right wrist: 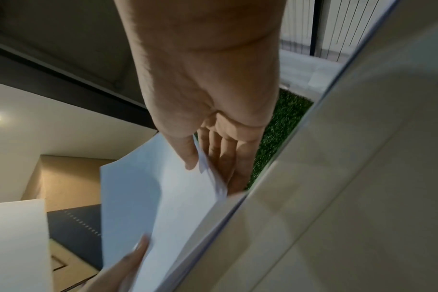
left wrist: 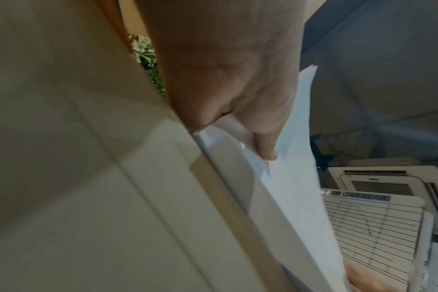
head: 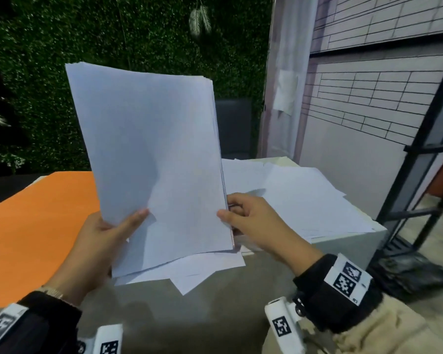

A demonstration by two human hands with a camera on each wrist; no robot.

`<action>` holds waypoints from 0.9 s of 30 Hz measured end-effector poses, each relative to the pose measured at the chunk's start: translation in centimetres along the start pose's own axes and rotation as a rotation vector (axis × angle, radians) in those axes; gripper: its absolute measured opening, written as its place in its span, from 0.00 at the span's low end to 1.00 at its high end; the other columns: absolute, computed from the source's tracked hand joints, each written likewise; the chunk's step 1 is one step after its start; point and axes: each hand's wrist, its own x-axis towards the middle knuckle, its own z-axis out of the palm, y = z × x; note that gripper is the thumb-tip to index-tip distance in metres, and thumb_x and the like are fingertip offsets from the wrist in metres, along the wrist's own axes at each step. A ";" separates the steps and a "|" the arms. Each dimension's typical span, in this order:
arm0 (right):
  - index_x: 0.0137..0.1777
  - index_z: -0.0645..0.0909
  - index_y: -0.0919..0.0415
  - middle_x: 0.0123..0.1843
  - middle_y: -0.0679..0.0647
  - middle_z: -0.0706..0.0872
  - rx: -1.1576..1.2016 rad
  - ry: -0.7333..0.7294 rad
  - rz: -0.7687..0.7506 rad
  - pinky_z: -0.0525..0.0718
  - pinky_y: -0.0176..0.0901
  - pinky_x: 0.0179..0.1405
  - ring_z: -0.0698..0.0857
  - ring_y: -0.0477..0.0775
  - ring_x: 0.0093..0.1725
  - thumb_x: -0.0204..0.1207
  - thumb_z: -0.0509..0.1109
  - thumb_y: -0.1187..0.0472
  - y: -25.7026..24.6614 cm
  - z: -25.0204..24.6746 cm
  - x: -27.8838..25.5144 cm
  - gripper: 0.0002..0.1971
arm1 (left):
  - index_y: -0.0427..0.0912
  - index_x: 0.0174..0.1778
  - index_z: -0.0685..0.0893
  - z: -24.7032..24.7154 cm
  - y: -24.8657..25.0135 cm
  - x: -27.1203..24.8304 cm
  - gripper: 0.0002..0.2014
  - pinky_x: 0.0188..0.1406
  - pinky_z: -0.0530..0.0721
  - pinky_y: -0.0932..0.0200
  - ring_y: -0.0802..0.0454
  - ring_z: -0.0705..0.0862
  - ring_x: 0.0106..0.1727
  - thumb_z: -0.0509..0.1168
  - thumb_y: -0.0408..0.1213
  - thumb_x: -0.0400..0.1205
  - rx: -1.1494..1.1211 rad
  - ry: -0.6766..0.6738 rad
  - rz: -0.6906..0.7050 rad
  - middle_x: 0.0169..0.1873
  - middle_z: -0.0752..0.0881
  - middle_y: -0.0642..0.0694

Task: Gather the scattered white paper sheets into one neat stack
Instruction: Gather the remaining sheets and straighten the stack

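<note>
Fingers of the left hand (head: 97,241) are curled behind a bundle of white sheets (head: 151,159), with the thumb (head: 134,221) pressed flat on its front near the lower left corner. On the opposite side, the right hand (head: 253,221) pinches the bundle's lower right edge, thumb in front and the other fingers (right wrist: 225,158) lying nearly straight behind the paper. Held above the tabletop (head: 202,315), the bundle stands almost upright with its long axis vertical, leaning slightly left, its face toward the person. Its edges are roughly aligned, a few fanning at the right. More loose white sheets (head: 304,198) lie spread over the far right corner of the tabletop, and a few (head: 189,274) lie below the bundle. An orange sheet (head: 36,221) covers the left side of the tabletop.
</note>
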 end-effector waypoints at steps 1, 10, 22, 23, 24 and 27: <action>0.66 0.88 0.56 0.55 0.56 0.96 0.030 0.016 0.015 0.95 0.55 0.57 0.96 0.58 0.54 0.87 0.74 0.60 0.4 -1.3 -0.2 0.10 | 0.38 0.58 0.96 -0.3 -0.1 0.0 0.09 0.60 0.90 0.44 0.47 0.98 0.55 0.77 0.37 0.86 -0.002 -0.009 -0.006 0.53 0.99 0.48; 0.81 0.73 0.31 0.80 0.25 0.71 -0.726 0.002 0.079 0.71 0.41 0.79 0.72 0.35 0.77 0.68 0.82 0.32 5.3 -16.2 -3.8 0.41 | 0.37 0.58 0.97 -0.9 -0.8 0.2 0.13 0.74 0.87 0.31 0.37 0.96 0.62 0.78 0.41 0.82 -0.001 -0.073 -0.047 0.58 0.98 0.41; 0.82 0.67 0.25 0.88 0.38 0.69 -0.997 0.005 0.091 0.61 0.43 0.88 0.68 0.48 0.89 0.71 0.72 0.28 10.2 -18.5 -6.1 0.37 | 0.42 0.57 0.95 -0.4 -0.3 -0.1 0.06 0.58 0.86 0.50 0.63 0.96 0.50 0.74 0.34 0.87 0.048 -0.040 0.002 0.52 0.99 0.57; 0.81 0.72 0.29 0.87 0.39 0.72 -0.966 0.005 0.075 0.60 0.37 0.85 0.69 0.45 0.87 0.76 0.77 0.36 9.9 -18.7 -6.2 0.33 | 0.42 0.57 0.94 -0.3 -0.3 -0.2 0.06 0.57 0.86 0.52 0.65 0.96 0.49 0.73 0.33 0.88 0.051 -0.038 0.004 0.50 0.99 0.58; 0.81 0.76 0.33 0.85 0.40 0.74 -0.945 -0.001 0.060 0.58 0.31 0.82 0.71 0.41 0.84 0.79 0.79 0.45 9.7 -19.0 -6.3 0.30 | 0.41 0.57 0.94 -0.2 -0.3 -0.2 0.06 0.55 0.86 0.53 0.65 0.96 0.48 0.73 0.33 0.88 0.057 -0.038 0.003 0.50 0.99 0.58; 0.75 0.85 0.41 0.77 0.38 0.84 -0.938 0.006 0.053 0.65 0.26 0.75 0.79 0.40 0.77 0.84 0.77 0.61 9.0 -19.8 -6.4 0.23 | 0.40 0.58 0.94 -0.2 -0.3 -0.2 0.06 0.53 0.87 0.52 0.60 0.97 0.49 0.74 0.33 0.87 0.052 -0.033 -0.011 0.50 0.99 0.55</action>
